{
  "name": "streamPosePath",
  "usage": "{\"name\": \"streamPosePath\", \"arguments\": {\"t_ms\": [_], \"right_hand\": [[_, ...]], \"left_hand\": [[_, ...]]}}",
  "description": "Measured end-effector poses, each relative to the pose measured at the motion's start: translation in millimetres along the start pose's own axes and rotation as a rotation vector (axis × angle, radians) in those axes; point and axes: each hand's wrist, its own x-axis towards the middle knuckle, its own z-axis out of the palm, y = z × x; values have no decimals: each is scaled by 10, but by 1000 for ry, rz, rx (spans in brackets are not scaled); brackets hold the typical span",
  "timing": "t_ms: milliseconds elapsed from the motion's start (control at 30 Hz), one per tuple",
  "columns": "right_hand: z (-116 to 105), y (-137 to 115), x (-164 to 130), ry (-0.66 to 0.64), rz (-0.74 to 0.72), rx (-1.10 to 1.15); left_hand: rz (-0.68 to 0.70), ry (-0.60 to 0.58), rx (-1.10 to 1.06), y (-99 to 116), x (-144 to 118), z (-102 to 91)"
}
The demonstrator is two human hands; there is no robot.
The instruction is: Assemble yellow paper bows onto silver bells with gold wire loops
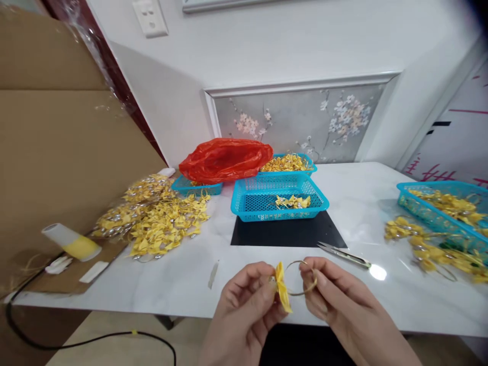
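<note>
My left hand (247, 300) pinches a small yellow bow-shaped piece (282, 290) at the near edge of the white table (354, 203). My right hand (331, 295) holds a thin gold wire ring (301, 278) that joins the yellow piece. Both hands meet just in front of a black mat (285, 231). On the mat's far edge stands a blue basket (244, 201) holding a few yellow pieces. Small scissors (343, 254) lie just beyond my right hand.
A heap of yellow pieces (160, 218) lies at left beside a glue bottle (70, 241) and large cardboard (57, 152). A red plastic bag (224, 160) covers one basket at the back. Two more blue baskets (430, 213) (310, 161) hold yellow pieces. A black cable (95, 340) hangs below.
</note>
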Motion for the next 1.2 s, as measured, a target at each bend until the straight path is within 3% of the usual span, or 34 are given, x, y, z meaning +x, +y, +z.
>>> {"name": "streamPosePath", "arguments": {"t_ms": [133,333,433,600,667,767,1000,1200], "right_hand": [[140,-45,25,71,-105,-209],[258,-175,149,-112,-189,-476],[252,-217,161,-83,-268,-681],[270,-224,127,-81,-290,-823],[283,-223,123,-83,-295,-855],[298,-222,131,-77,-244,-859],[337,-179,178,-30,-96,-634],[362,-172,179,-41,-46,-476]], "left_hand": [[-236,-68,-201,62,1,-14],[-342,-169,-170,30,61,-81],[-203,-156,-12,-20,75,-112],[295,-61,369,-23,25,-131],[411,-3,510,0,-7,-110],[452,85,605,21,-34,-66],[560,66,545,-74,-17,-49],[809,48,665,-154,-12,-98]]}}
